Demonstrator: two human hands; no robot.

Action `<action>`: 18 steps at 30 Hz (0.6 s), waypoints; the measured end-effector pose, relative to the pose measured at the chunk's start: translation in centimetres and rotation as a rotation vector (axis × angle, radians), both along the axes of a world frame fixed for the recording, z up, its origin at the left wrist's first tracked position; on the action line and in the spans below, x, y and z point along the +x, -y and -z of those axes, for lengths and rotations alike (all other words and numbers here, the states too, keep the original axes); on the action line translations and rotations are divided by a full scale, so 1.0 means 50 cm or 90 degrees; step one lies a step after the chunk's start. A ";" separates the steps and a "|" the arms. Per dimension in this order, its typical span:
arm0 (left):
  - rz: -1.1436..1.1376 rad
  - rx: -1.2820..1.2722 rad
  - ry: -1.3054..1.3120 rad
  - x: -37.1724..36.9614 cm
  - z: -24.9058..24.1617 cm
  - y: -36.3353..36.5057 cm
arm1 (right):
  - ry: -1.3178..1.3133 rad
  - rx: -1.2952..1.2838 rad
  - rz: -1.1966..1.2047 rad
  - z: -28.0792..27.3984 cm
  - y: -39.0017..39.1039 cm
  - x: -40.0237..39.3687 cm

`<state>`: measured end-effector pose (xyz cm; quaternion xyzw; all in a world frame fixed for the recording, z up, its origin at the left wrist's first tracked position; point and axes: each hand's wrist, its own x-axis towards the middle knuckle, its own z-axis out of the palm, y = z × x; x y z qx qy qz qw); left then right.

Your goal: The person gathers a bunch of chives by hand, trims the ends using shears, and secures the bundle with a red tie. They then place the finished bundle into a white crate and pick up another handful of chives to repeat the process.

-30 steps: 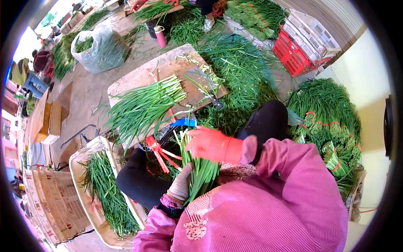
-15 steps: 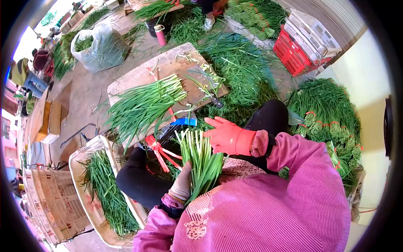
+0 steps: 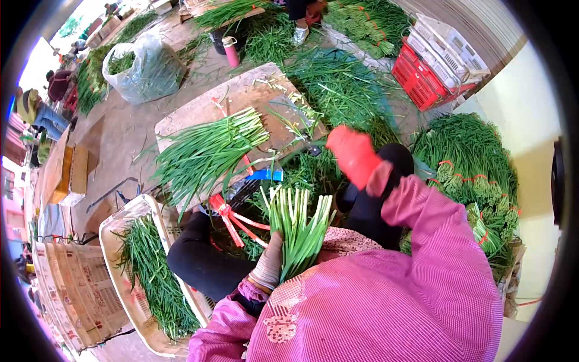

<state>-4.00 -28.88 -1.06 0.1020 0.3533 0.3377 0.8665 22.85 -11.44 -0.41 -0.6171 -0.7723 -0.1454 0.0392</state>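
My left hand (image 3: 267, 265), in a pale knitted glove, is closed around a bunch of garlic chives (image 3: 300, 226), its cut white ends pointing up and away from me. My right hand (image 3: 354, 155), in a red rubber glove, is raised beyond the bunch, near the board's right corner; motion blurs its fingers. Close to it, a dark knife handle (image 3: 314, 151) lies at the edge of the wooden board (image 3: 199, 108). A larger bundle of chives (image 3: 211, 148) rests on that board. Red ties (image 3: 228, 217) hang by my left knee.
A white crate (image 3: 111, 241) of chives stands at my left. Tied bundles (image 3: 467, 175) are heaped at my right, below a red basket (image 3: 416, 75). Loose greens (image 3: 338, 84) cover the floor ahead. Farther off are a pink bottle (image 3: 230, 53), a plastic bag (image 3: 142, 75) and other people.
My right hand has left the bunch and moved up and away to the right, its spread fingers now blurred. The left hand and its chives have shifted slightly right.
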 end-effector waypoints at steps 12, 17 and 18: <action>-0.028 -0.012 0.014 -0.001 -0.010 -0.013 | -0.653 -0.795 -0.038 -0.133 0.167 -0.190; -0.049 0.071 -0.156 -0.023 0.068 -0.004 | -0.265 -0.463 -0.267 -0.057 0.233 -0.255; -0.049 0.071 -0.157 -0.027 0.067 -0.003 | -0.445 -0.680 -0.196 -0.106 0.216 -0.248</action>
